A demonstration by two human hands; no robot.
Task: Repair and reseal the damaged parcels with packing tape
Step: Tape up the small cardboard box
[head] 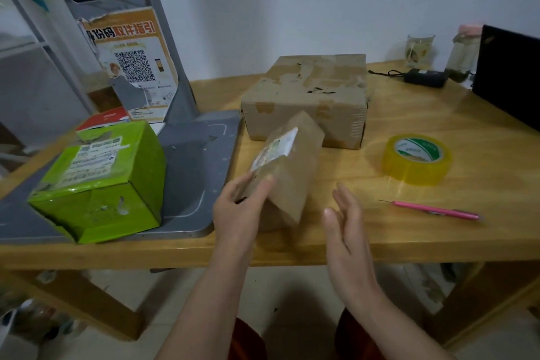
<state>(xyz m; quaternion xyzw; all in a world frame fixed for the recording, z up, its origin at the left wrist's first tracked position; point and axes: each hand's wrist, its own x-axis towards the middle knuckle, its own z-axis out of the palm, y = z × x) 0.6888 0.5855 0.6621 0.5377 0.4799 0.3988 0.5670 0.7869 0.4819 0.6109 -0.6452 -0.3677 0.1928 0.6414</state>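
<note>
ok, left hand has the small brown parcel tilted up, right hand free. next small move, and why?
Probably bring the right hand onto the small brown parcel to steady it. The left hand grips only its near corner, the parcel stands tilted on the table, and the right hand is open just beside it, holding nothing. The tape roll lies untouched further right, so taping likely comes after.

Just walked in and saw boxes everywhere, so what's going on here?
A person is handling a small brown parcel, tilted on the wooden table. The left hand grips its near end; the right hand hovers open beside it. The tape roll and pink knife lie untouched.
</note>
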